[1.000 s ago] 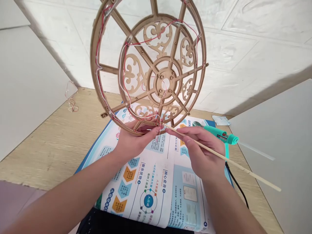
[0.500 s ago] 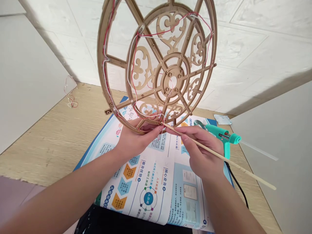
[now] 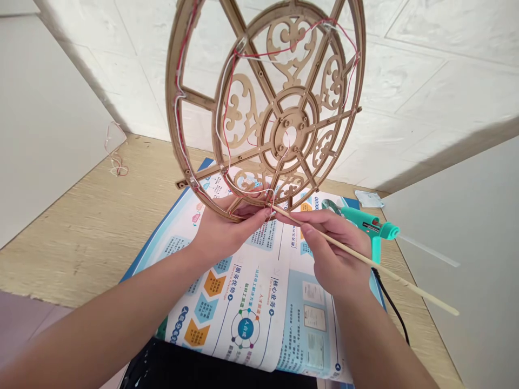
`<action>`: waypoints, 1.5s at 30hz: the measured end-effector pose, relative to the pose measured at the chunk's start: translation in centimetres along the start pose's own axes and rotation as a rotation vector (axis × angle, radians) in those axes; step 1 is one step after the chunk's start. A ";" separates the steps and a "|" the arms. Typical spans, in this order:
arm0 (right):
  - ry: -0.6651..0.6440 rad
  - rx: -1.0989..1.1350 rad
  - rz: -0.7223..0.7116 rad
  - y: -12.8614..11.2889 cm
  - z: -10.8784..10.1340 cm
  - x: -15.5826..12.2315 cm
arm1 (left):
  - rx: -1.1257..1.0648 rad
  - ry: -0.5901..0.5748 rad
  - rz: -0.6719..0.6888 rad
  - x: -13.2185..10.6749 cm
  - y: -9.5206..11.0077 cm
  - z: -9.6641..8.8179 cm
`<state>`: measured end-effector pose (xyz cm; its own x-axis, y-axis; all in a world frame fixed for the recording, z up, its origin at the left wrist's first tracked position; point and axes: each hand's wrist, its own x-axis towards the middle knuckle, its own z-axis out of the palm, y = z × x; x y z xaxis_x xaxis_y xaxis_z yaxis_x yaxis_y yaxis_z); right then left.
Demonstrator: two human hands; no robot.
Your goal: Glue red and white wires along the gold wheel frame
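A round gold-brown openwork frame (image 3: 259, 67), with scroll ornaments and spokes, stands tilted upright in front of me. My left hand (image 3: 233, 221) grips its lower rim, thumb toward me. Red and white wires (image 3: 222, 108) run along the rings and spokes, stuck down in spots with clear glue. Between the fingers of my right hand (image 3: 338, 243) is a thin wooden stick (image 3: 389, 274), held like a pen. Its tip touches the lower rim beside my left thumb, where wires come together.
A teal glue gun (image 3: 368, 224) with a clear glue stick and black cord (image 3: 391, 302) lies at the right. Printed poster sheets (image 3: 259, 292) cover the board below. A small white packet (image 3: 368, 199) lies behind, and loose wire (image 3: 117, 162) at the far left. White panels flank both sides.
The round frame has swung very slightly to the right at its top. Both hands keep their grip, and the stick tip stays at the same spot on the rim.
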<state>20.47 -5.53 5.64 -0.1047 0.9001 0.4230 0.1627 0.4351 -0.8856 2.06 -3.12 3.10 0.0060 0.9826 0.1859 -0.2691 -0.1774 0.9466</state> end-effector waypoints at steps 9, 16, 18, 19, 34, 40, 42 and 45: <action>-0.001 -0.108 -0.039 0.3 0.1 -0.2 | -0.025 -0.009 -0.053 0.1 -0.1 0.1; -0.031 -0.101 0.002 0.7 0.2 -0.5 | -0.014 -0.057 -0.092 0.3 -0.1 -0.1; -0.030 -0.117 0.009 0.7 0.2 -0.5 | -0.011 -0.061 -0.099 0.3 0.0 -0.1; -0.026 -0.132 0.012 0.6 0.3 -0.5 | -0.002 -0.064 -0.107 0.3 0.1 -0.1; -0.084 -0.059 0.038 1.4 0.1 -0.4 | 0.125 -0.080 -0.100 -0.2 -0.2 0.0; -0.067 -0.095 -0.037 1.2 -0.5 0.1 | 0.105 -0.084 -0.078 -0.1 -0.6 -0.4; -0.047 -0.160 -0.137 0.7 -0.6 0.2 | 0.114 -0.063 -0.062 -0.1 -0.6 -0.5; -0.015 -0.202 -0.303 -0.1 -0.3 -0.1 | 0.105 -0.074 0.000 0.0 -0.1 -0.6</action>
<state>20.75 -5.67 5.77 -0.1920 0.7295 0.6565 0.3123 0.6796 -0.6638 1.53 -3.12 2.86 0.0778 0.9764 0.2013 -0.1664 -0.1863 0.9683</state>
